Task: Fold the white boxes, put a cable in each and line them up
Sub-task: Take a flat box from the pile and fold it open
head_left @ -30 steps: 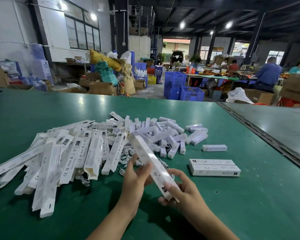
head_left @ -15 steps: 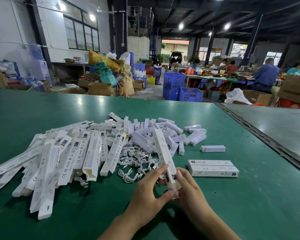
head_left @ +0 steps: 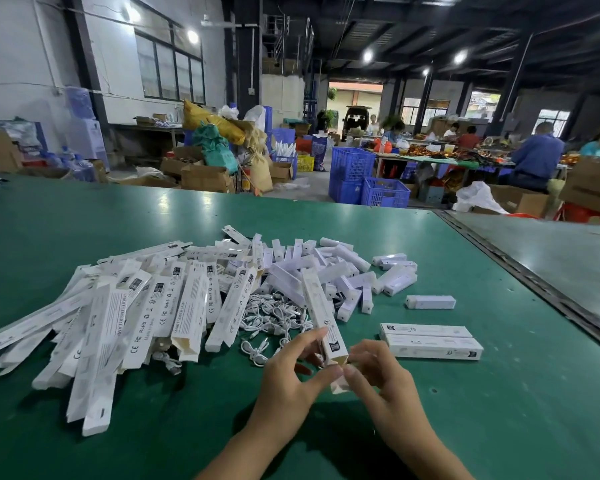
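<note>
I hold one long white box with its far end pointing away over the pile. My left hand pinches its near end from the left, and my right hand pinches the end flap from the right. A tangle of white cables lies just beyond my hands. A heap of flat unfolded white boxes spreads to the left. Two folded boxes lie side by side on the right.
Small white lamp units are piled behind the cables, and one lies apart on the green table. A metal seam runs along the table's right side. Blue crates, cartons and seated people fill the hall beyond.
The box has swung from a slant across my hands to pointing straight away. Both hands have slid to its near end, and the cables behind show fully.
</note>
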### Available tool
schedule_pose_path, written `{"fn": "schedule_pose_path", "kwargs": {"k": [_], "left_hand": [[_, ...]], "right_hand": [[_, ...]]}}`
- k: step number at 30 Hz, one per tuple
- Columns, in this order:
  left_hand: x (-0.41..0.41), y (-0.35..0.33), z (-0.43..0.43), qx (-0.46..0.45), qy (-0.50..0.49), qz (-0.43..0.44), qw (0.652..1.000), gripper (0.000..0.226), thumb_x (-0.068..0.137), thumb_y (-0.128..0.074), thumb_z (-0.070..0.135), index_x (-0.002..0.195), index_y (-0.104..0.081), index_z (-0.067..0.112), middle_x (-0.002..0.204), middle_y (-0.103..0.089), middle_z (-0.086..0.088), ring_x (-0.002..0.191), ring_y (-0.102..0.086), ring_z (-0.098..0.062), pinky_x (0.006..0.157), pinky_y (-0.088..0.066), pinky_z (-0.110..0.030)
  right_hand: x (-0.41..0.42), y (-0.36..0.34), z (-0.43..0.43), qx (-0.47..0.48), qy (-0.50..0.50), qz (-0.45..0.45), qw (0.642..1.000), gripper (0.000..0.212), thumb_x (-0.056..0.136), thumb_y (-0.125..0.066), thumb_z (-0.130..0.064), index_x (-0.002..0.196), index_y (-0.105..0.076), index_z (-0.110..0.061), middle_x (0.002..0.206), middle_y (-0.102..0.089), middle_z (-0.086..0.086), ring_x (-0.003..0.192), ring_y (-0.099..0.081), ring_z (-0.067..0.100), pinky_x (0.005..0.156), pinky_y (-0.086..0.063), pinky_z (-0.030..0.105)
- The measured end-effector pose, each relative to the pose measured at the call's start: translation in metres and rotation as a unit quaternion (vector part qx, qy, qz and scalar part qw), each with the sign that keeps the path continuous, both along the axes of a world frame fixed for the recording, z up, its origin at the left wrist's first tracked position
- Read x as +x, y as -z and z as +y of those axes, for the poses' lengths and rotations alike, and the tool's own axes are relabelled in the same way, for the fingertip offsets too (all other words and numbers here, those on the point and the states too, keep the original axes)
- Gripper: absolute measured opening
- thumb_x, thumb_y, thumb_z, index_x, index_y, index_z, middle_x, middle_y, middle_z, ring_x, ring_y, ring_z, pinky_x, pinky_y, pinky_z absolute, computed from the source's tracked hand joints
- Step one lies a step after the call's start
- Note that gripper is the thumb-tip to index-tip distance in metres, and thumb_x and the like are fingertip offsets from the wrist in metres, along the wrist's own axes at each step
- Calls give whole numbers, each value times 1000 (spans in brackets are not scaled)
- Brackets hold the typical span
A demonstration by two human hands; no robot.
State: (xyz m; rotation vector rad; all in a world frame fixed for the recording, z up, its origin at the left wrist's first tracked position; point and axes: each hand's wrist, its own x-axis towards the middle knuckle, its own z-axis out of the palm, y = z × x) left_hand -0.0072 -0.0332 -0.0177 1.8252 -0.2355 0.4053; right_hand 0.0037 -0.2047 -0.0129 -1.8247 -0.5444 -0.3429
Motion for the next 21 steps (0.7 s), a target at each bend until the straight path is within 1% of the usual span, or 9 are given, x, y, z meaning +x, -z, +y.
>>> {"fn": "schedule_pose_path", "kwargs": {"k": [2,5,7,9,11,12,16,19,21], "left_hand": [[0,-1,1,-7,5,1,1000,50,71,-78,51,118,-63,43,103,-68,29,97,-64,3,81,-44,-6],[1,0,2,-15,7,-1,1000,48,72,-77,61,114,-64,43,99,-70,25,94,-66,0,80,-45,-6],[3,2,2,-18,-3,-3,1000,44,72,-74,63,111,-66,46,97,-72,21,94,-67,-1,79,-45,-7],[4,4,2,-26,-14,-7,1000,44,72,-72,64,112,-65,49,97,-72,20,95,-67,-2,80,-46,-8],[6,5,4,-30,-20,-5,999,45,72,-71,66,114,-62,52,98,-72,20,97,-67,-3,81,-49,-11],[7,5,4,-31,-22,-3,999,45,72,-70,66,114,-62,52,99,-71,20,98,-67,-3,82,-49,-13],[6,5,4,-35,-11,8,999,47,71,-68,71,113,-64,53,102,-69,27,99,-64,2,79,-45,-6],[4,2,1,-46,2,22,999,63,63,-57,90,112,-64,51,103,-68,30,99,-64,5,79,-45,-7],[3,1,0,-42,9,27,999,71,59,-49,96,113,-61,52,102,-67,32,98,-63,8,79,-45,-6]], "right_hand": [[1,-1,2,-40,14,-62,997,19,87,-67,-14,93,-57,-29,95,-67,-12,77,-69,12,69,-57,27],[4,-1,1,-89,16,-152,984,18,85,-67,-11,87,-58,-27,115,-59,-19,84,-67,8,70,-55,23],[5,-2,-2,-113,8,-168,979,20,85,-65,-5,89,-59,-24,125,-57,-19,89,-68,7,74,-55,24],[5,-3,-6,-141,-2,-169,975,34,78,-60,2,98,-61,-26,134,-55,-19,103,-65,3,84,-51,18],[5,-5,-8,-168,-21,-158,973,44,74,-61,-2,107,-60,-31,138,-53,-20,115,-59,-1,92,-45,14],[5,-5,-9,-176,-30,-152,972,43,75,-64,-8,110,-60,-33,139,-52,-21,118,-57,-2,94,-44,13],[5,-7,-8,-178,7,-181,967,23,82,-70,-36,104,-65,-28,131,-59,-20,112,-60,-6,89,-50,18],[3,-7,-6,-170,32,-192,966,20,85,-70,-38,100,-61,-27,125,-62,-20,101,-63,-6,80,-53,21],[3,-6,-4,-158,47,-199,966,26,85,-74,-30,102,-55,-30,119,-63,-20,93,-64,-4,76,-54,22]]}}
